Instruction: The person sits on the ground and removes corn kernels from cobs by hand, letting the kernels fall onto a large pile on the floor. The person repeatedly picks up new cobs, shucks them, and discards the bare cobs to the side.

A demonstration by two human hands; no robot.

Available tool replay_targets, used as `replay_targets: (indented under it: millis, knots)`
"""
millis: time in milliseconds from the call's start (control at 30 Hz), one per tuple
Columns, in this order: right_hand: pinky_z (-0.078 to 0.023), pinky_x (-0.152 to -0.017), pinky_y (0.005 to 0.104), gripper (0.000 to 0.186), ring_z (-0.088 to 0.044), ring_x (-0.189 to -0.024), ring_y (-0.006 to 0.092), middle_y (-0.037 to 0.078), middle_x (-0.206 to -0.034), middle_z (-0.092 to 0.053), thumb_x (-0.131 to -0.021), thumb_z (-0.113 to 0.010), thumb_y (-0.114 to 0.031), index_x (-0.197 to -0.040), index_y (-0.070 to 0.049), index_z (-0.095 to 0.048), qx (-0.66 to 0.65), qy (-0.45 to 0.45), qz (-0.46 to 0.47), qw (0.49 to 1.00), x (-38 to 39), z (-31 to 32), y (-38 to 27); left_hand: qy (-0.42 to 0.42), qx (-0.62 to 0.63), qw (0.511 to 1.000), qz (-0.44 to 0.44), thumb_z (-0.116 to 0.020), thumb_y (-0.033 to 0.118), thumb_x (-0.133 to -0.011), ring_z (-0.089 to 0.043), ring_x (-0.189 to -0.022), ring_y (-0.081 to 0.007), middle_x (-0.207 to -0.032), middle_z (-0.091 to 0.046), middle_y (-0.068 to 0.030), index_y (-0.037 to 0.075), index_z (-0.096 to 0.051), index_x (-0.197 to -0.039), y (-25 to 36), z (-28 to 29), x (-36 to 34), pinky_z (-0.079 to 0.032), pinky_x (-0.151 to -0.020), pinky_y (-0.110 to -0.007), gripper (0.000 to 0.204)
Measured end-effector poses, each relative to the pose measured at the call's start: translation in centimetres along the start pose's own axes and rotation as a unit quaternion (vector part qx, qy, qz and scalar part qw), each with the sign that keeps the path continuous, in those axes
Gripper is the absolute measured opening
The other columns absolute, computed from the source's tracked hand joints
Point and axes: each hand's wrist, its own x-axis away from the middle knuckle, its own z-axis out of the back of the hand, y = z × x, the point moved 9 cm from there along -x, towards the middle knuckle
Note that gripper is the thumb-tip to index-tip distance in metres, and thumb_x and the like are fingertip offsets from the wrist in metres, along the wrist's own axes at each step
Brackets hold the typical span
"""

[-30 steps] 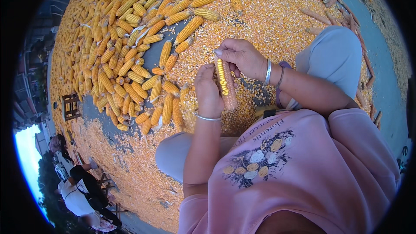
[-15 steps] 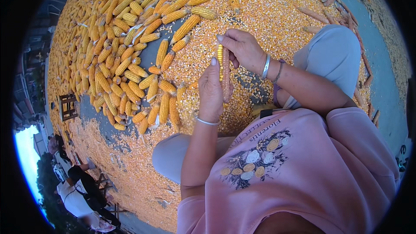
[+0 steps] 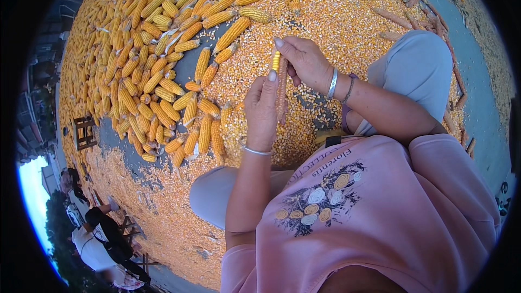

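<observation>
A mostly stripped corn cob stands upright between my hands, pinkish-tan, with a short strip of yellow kernels near its top. My left hand grips it from the left, the thumb pressed on the cob just below those kernels. My right hand holds its upper end, thumb at the tip and fingers curled behind. Loose kernels lie thickly beneath and around both hands. A heap of whole yellow cobs spreads to the left and above.
Bare cobs line the right edge of the kernels beside bluish ground. My bent knees flank the work. A wooden stool sits at the left edge of the heap. Several people are at the lower left.
The cob and both hands have shifted slightly upward since a second ago. My left thumb has risen onto the cob's front, and less of the yellow kernel row shows now.
</observation>
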Motion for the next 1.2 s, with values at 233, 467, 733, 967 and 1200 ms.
replay_targets:
  millis: [233,467,733,967,1200]
  knots:
    - [-0.042,-0.043,0.0299,0.043,-0.051,-0.047,0.0175,0.008,-0.06,-0.052,-0.102,-0.047,-0.04,-0.082,-0.003,-0.054,0.057,0.031,0.046,0.997,-0.1,0.3,0.5,0.028,0.075,0.997,0.003,-0.049,0.046,-0.1,-0.053,-0.047,-0.0118,-0.066,-0.057,-0.0044,0.006,-0.058,-0.101,-0.8,0.1,0.2,-0.039,-0.038,-0.024,0.041]
    - [-0.039,-0.036,0.0235,0.042,-0.047,-0.041,0.0087,0.002,-0.058,-0.049,-0.104,-0.046,-0.042,-0.085,-0.005,-0.052,0.036,0.024,0.049,0.998,0.4,-0.1,0.0,0.097,0.104,0.988,0.06,-0.045,0.047,-0.101,-0.055,-0.051,-0.0164,-0.073,-0.058,-0.009,0.006,-0.053,-0.105,-1.6,1.5,0.1,-0.042,-0.041,-0.028,0.042]
    - [-0.047,-0.062,0.0434,0.044,-0.059,-0.065,0.0367,0.019,-0.067,-0.058,-0.101,-0.048,-0.036,-0.078,0.0,-0.057,0.078,0.05,0.04,0.995,-0.1,0.8,-0.2,0.018,0.055,0.998,0.0,-0.045,0.051,-0.101,-0.053,-0.049,-0.0135,-0.066,-0.056,-0.0056,0.006,-0.055,-0.102,0.1,0.3,0.4,-0.04,-0.038,-0.026,0.047]
    - [-0.046,-0.064,0.0445,0.044,-0.058,-0.067,0.0387,0.02,-0.069,-0.058,-0.101,-0.049,-0.037,-0.077,0.0,-0.058,0.103,0.059,0.05,0.992,-0.3,0.8,-0.2,0.015,0.061,0.998,-0.004,-0.044,0.047,-0.103,-0.053,-0.048,-0.0115,-0.065,-0.057,-0.0051,0.005,-0.056,-0.098,-0.3,0.2,0.3,-0.039,-0.037,-0.024,0.044]
    - [-0.046,-0.064,0.0455,0.044,-0.058,-0.068,0.0397,0.021,-0.069,-0.058,-0.1,-0.05,-0.037,-0.077,0.0,-0.058,0.131,0.043,0.06,0.989,-0.2,0.4,-0.5,0.009,0.006,1.0,-0.025,-0.045,0.042,-0.103,-0.056,-0.05,-0.0131,-0.067,-0.059,-0.0072,0.002,-0.058,-0.101,0.5,-0.2,0.0,-0.043,-0.038,-0.026,0.043]
